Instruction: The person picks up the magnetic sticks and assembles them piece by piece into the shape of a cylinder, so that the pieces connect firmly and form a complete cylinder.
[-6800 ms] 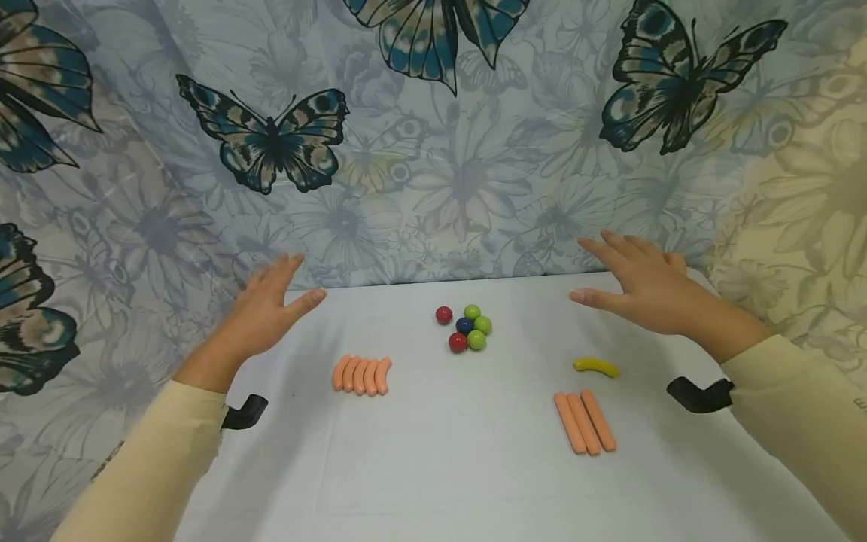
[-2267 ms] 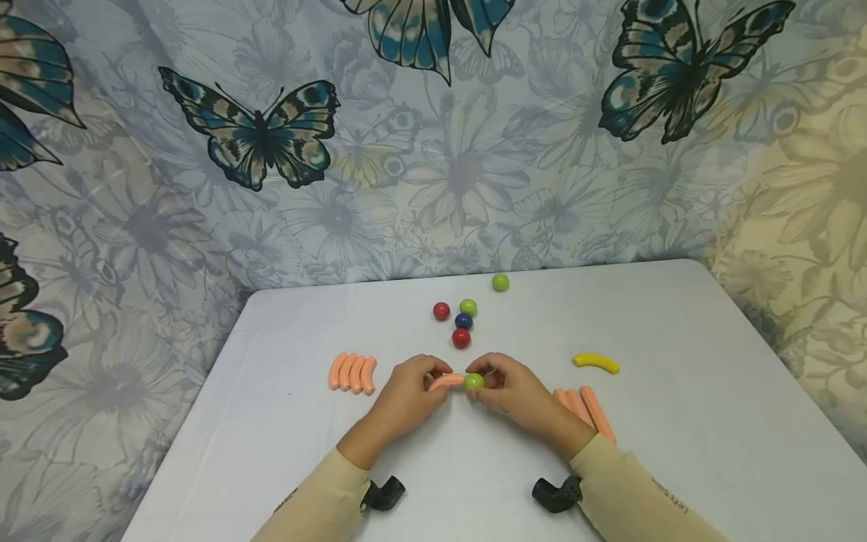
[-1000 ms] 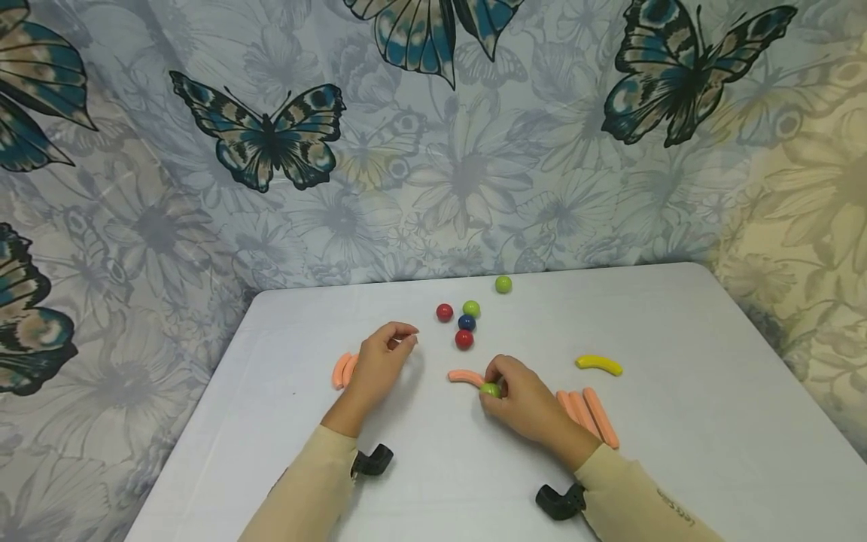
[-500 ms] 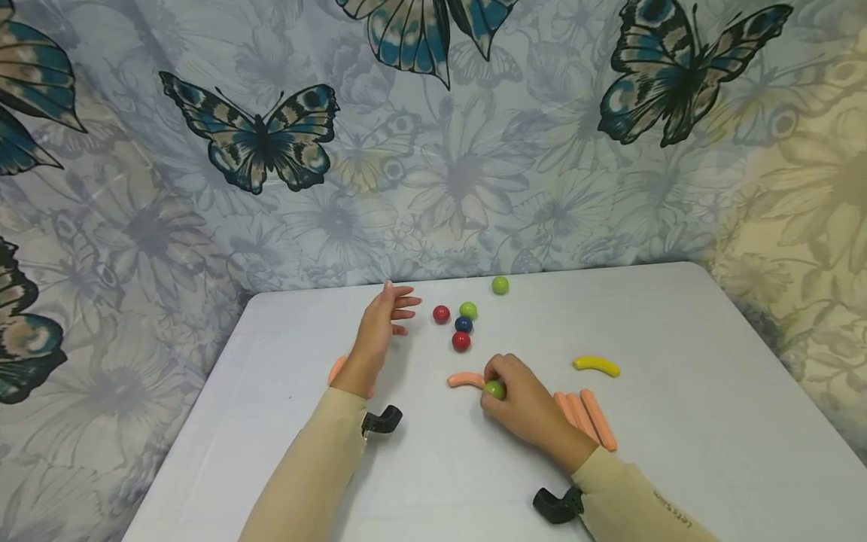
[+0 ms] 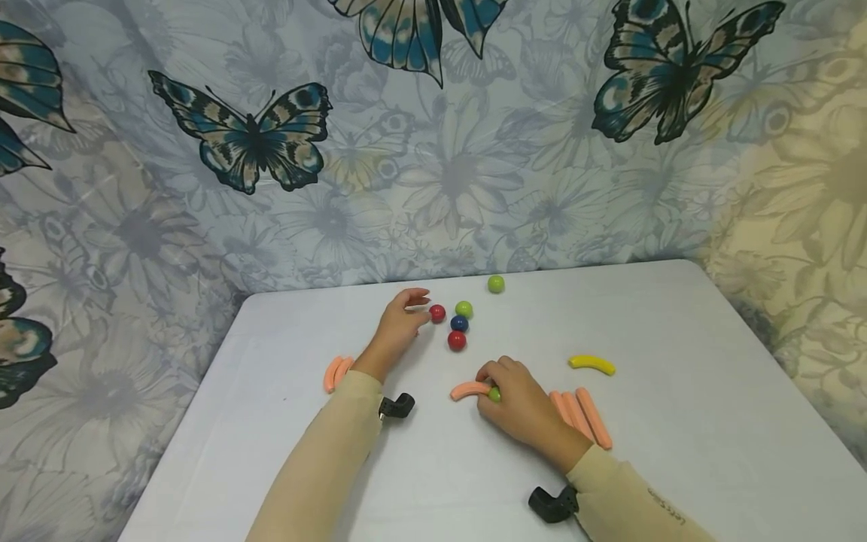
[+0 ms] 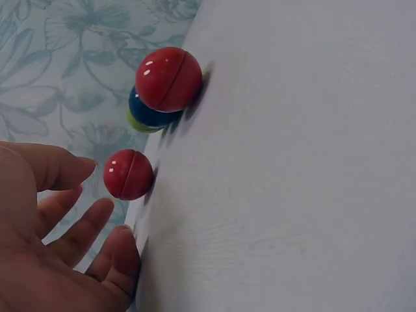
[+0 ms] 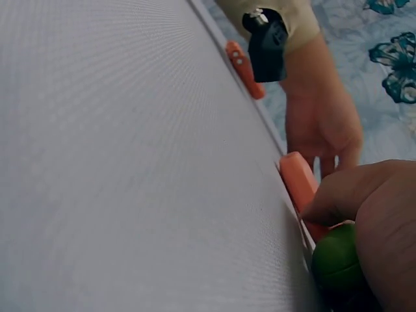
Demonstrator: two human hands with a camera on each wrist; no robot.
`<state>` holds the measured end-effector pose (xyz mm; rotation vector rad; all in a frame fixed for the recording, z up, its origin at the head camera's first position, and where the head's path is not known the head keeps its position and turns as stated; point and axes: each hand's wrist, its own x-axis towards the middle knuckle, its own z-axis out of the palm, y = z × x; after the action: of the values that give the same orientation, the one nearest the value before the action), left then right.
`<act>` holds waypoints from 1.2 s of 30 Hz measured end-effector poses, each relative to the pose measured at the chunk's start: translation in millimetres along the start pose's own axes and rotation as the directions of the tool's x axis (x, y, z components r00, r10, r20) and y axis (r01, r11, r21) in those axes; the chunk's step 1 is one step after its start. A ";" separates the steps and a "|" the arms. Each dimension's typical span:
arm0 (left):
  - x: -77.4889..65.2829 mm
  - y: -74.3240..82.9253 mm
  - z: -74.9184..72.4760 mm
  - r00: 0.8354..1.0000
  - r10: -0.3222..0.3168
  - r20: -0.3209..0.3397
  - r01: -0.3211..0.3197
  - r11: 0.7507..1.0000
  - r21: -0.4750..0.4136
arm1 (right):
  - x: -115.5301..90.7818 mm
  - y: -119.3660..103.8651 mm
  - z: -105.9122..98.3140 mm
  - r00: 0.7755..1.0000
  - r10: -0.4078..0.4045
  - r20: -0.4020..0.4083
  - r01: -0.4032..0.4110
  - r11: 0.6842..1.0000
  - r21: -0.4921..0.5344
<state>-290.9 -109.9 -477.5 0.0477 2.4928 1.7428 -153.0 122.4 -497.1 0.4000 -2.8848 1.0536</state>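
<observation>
My left hand (image 5: 400, 327) reaches in beside a red ball (image 5: 437, 313), thumb and fingers spread around it. In the left wrist view a small gap shows between the fingertips and that red ball (image 6: 129, 174). My right hand (image 5: 515, 395) rests low on the table, thumb and index finger pinching the near end of a curved orange toy sausage (image 5: 467, 390). A green ball (image 5: 495, 394) sits under the same hand at that end, mostly covered by the fingers. The right wrist view shows the thumb on the sausage (image 7: 299, 179) and the green ball (image 7: 338, 260) beside it.
Behind the hands stand another red ball (image 5: 457, 341), a blue ball (image 5: 459, 324) and a green ball (image 5: 463, 309). One more green ball (image 5: 496, 284) lies near the table's back edge. Short sausages (image 5: 333, 374) lie left; straight sausages (image 5: 594, 418) and a yellow banana (image 5: 592, 364) lie right.
My left hand has moved from the short sausages to the red ball. The right fingers have shifted from the green ball onto the sausage's end, and the sausage has turned slightly.
</observation>
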 end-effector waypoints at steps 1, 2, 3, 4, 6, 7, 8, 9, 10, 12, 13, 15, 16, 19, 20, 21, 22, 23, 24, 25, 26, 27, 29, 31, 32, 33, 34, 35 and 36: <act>1.5 -1.3 1.8 1.000 0.008 0.000 -0.008 1.000 0.022 | 0.1 0.6 0.2 1.000 -0.007 -0.001 0.007 1.000 -0.005; 3.0 -2.6 3.5 1.000 0.018 -0.003 -0.018 0.999 0.051 | 0.2 1.0 -0.1 1.000 -0.013 -0.003 0.013 1.000 -0.006; 4.9 -4.2 5.1 1.000 0.030 -0.005 -0.029 0.997 0.077 | 0.5 1.9 0.1 1.000 -0.023 -0.005 0.022 1.000 -0.003; 6.2 -5.0 6.5 0.999 0.043 -0.005 -0.042 0.994 0.104 | 0.7 2.7 0.1 1.000 -0.030 -0.007 0.030 1.000 0.003; 8.3 -5.8 8.8 0.997 0.075 0.007 -0.075 0.983 0.168 | 1.1 4.4 0.0 0.999 -0.045 -0.013 0.045 0.999 0.018; 8.7 -6.1 9.3 0.995 0.096 0.017 -0.097 0.974 0.205 | 1.2 4.5 0.1 0.999 -0.051 -0.014 0.052 0.998 0.027; 9.1 -6.2 9.4 0.993 0.115 0.026 -0.118 0.963 0.243 | 1.4 4.7 0.2 0.998 -0.055 -0.015 0.056 0.998 0.035; 9.5 -6.5 9.4 0.990 0.133 0.036 -0.138 0.952 0.274 | 1.6 4.8 0.4 0.998 -0.057 -0.015 0.058 0.997 0.042; 9.2 -6.1 9.2 0.988 0.150 0.047 -0.158 0.940 0.303 | 1.6 4.4 0.2 0.998 -0.057 -0.016 0.057 0.997 0.050; 8.5 -5.8 8.4 0.984 0.169 0.065 -0.181 0.923 0.339 | 1.0 3.4 -0.5 0.998 -0.057 -0.019 0.058 0.996 0.065; 8.1 -5.7 7.8 0.983 0.169 0.067 -0.182 0.920 0.347 | 0.9 3.1 -0.6 0.998 -0.053 -0.020 0.054 0.996 0.071; 6.2 -5.4 6.3 0.985 0.160 0.068 -0.174 0.920 0.350 | 0.7 2.5 -0.9 0.999 -0.045 -0.024 0.047 0.995 0.090; 5.3 -5.6 5.7 0.985 0.158 0.067 -0.172 0.921 0.351 | 0.4 2.6 -1.1 0.999 -0.040 -0.027 0.043 0.994 0.104; 1.4 -7.0 3.0 0.987 0.155 0.051 -0.163 0.919 0.358 | 0.4 3.4 -1.7 1.000 -0.020 -0.023 0.024 0.987 0.157; -0.3 -7.6 2.0 0.987 0.157 0.047 -0.163 0.918 0.362 | 0.4 3.4 -2.1 1.000 -0.014 -0.021 0.018 0.984 0.176; -2.0 -8.1 1.0 0.986 0.158 0.043 -0.163 0.916 0.366 | 0.3 3.3 -2.7 1.000 -0.011 -0.017 0.014 0.980 0.197; -4.1 -8.5 -0.2 0.986 0.160 0.040 -0.163 0.915 0.369 | 0.4 3.4 -3.1 1.000 -0.002 -0.011 0.005 0.977 0.215; -6.8 -8.5 -1.5 0.987 0.157 0.036 -0.159 0.916 0.367 | 0.6 3.4 -3.5 1.000 0.005 -0.007 -0.004 0.973 0.231; -9.6 -8.3 -2.9 0.988 0.151 0.033 -0.153 0.919 0.363 | 0.8 3.7 -3.6 1.000 0.008 -0.004 -0.007 0.970 0.244; -12.6 -8.1 -4.2 0.989 0.147 0.029 -0.147 0.923 0.357 | 1.1 3.4 -4.0 1.000 0.014 -0.001 -0.013 0.967 0.256; -15.9 -8.0 -5.4 0.990 0.138 0.026 -0.139 0.929 0.344 | 1.2 3.5 -4.1 1.000 0.020 0.002 -0.020 0.963 0.267; -19.5 -7.3 -6.7 0.992 0.127 0.022 -0.127 0.937 0.327 | 1.2 3.9 -4.4 1.000 0.025 0.004 -0.025 0.960 0.279; -27.3 -5.7 -9.0 0.995 0.101 0.011 -0.100 0.952 0.288 | 1.3 4.7 -4.9 0.999 0.033 0.004 -0.033 0.955 0.296; -35.8 -3.7 -10.7 0.997 0.076 0.008 -0.075 0.966 0.248 | 0.9 5.0 -5.8 0.999 0.039 -0.001 -0.037 0.949 0.313; -40.1 -3.2 -11.2 0.998 0.062 0.010 -0.063 0.972 0.225 | 0.7 5.5 -5.9 0.999 0.045 -0.003 -0.041 0.946 0.321; -44.7 -2.2 -11.5 0.999 0.049 0.015 -0.051 0.978 0.203 | 0.5 5.6 -6.3 0.999 0.049 -0.003 -0.045 0.944 0.328; -49.6 -1.6 -12.2 0.999 0.039 0.023 -0.043 0.982 0.183 | 0.5 5.5 -6.2 0.999 0.051 -0.003 -0.047 0.941 0.335; -54.3 -1.7 -12.8 0.999 0.032 0.036 -0.037 0.986 0.161 | 0.6 5.3 -6.0 0.998 0.056 -0.003 -0.052 0.938 0.342; -59.2 -1.5 -13.0 0.998 0.025 0.051 -0.032 0.990 0.139 | 0.7 4.8 -5.7 0.998 0.061 0.000 -0.057 0.935 0.349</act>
<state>-233.3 -127.5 -470.7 0.1355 2.5870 1.5536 -155.2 129.5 -495.6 0.3188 -2.7109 1.5801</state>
